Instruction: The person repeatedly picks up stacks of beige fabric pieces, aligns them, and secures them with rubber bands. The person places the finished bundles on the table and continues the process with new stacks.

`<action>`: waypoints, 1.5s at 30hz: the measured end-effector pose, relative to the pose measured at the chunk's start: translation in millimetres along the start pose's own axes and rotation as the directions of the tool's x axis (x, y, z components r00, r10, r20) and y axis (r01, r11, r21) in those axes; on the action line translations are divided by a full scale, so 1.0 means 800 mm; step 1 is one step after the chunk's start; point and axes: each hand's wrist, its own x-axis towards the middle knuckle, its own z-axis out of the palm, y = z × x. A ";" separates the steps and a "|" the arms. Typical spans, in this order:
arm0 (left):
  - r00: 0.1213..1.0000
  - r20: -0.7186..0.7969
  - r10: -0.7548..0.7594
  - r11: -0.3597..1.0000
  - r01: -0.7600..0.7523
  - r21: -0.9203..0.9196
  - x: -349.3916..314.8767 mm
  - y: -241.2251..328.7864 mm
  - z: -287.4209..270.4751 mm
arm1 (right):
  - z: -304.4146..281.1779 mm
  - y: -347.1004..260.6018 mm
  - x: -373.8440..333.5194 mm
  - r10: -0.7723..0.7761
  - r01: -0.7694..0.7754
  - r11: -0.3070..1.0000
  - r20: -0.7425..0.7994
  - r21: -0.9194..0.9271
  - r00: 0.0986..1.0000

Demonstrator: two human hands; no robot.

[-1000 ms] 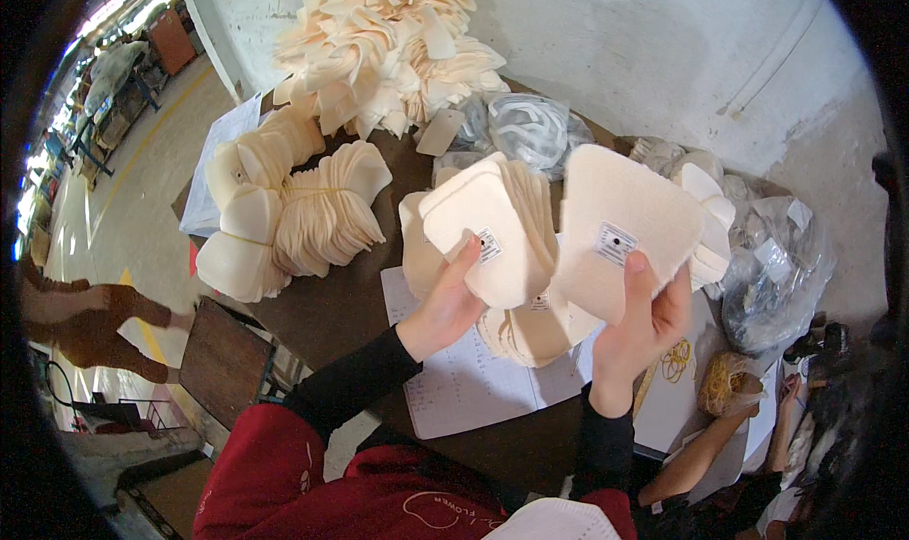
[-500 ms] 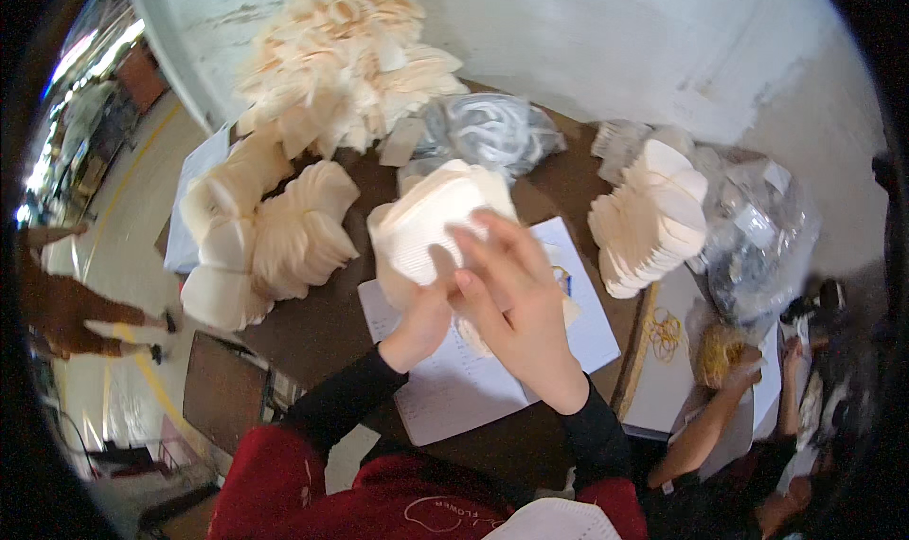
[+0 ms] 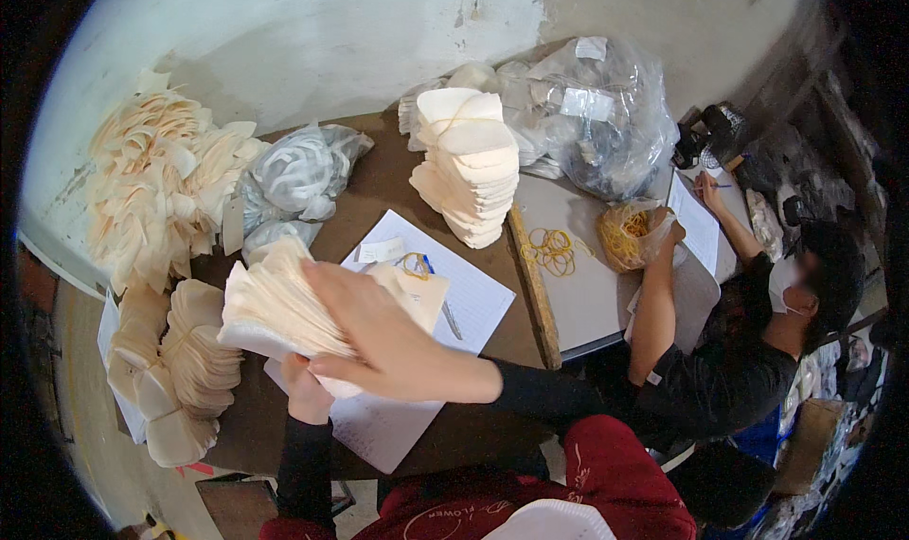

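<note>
Between my hands is a thick stack of cream, soft-looking flat pieces [image 3: 275, 298], held tilted above an open notebook [image 3: 473, 294]. My right hand [image 3: 379, 332] lies across the top and near side of the stack, fingers wrapped over it. Below, my left hand [image 3: 308, 390] grips the lower edge; its fingertips are partly hidden. On the notebook, just beyond my right hand, are another cream piece [image 3: 428, 292], a yellow rubber band [image 3: 415, 266] and a pen [image 3: 453, 317].
Banded cream stacks stand at the left [image 3: 201, 346] and back [image 3: 469, 161]. A loose heap [image 3: 151, 180] leans at the wall, near clear plastic bags [image 3: 606, 114]. Rubber bands [image 3: 554, 252] lie on the right-hand table, where a co-worker [image 3: 729, 360] writes and holds a rubber-band bag [image 3: 625, 237].
My view has swung to the right, bringing the co-worker more fully into sight. The stack is now tipped with its layered edges showing, and my right hand has moved to wrap over it.
</note>
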 end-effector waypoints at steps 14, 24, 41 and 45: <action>0.951 0.264 0.161 0.981 -0.125 -0.148 0.020 -0.022 -0.075 | -0.218 0.196 -0.189 0.369 -0.601 0.598 -0.484 -0.530 0.794; 0.991 -0.108 -0.080 0.986 0.062 -0.155 0.006 -0.004 0.008 | -0.244 0.164 -0.151 0.715 -0.622 0.679 -0.542 0.389 0.441; 0.998 -0.029 -0.057 0.995 0.054 -0.089 -0.012 -0.007 0.014 | -0.249 0.142 -0.174 0.671 -0.821 0.535 -0.491 -0.198 0.555; 0.998 -0.016 -0.061 0.995 0.060 -0.085 -0.011 -0.008 0.018 | -0.252 0.141 -0.174 0.643 -0.720 0.685 -0.557 0.111 0.526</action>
